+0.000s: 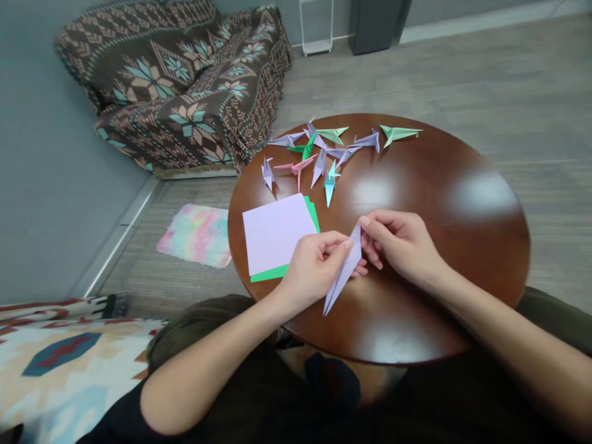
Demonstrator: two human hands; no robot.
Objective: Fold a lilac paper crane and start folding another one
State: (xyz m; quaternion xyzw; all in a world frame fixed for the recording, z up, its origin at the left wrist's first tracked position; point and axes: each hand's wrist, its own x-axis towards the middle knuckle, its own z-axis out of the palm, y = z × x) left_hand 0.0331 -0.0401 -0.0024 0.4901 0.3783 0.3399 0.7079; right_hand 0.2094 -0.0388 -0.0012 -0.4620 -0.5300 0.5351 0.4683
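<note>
Both my hands hold one folded piece of lilac paper (343, 275), a long narrow pointed shape, just above the round brown table (462, 246). My left hand (314, 266) pinches its left edge near the middle. My right hand (400, 245) pinches its upper tip, fingers pressed together. A stack of flat square sheets (277, 234), lilac on top with green beneath, lies just left of my left hand. Several finished paper cranes (324, 157) in lilac, green, pink and blue lie scattered at the table's far edge.
A sofa under a brown patterned blanket (185, 86) stands at the back left. A small pastel rug (197, 234) lies on the floor left of the table. A patterned cloth (60, 357) is at the bottom left.
</note>
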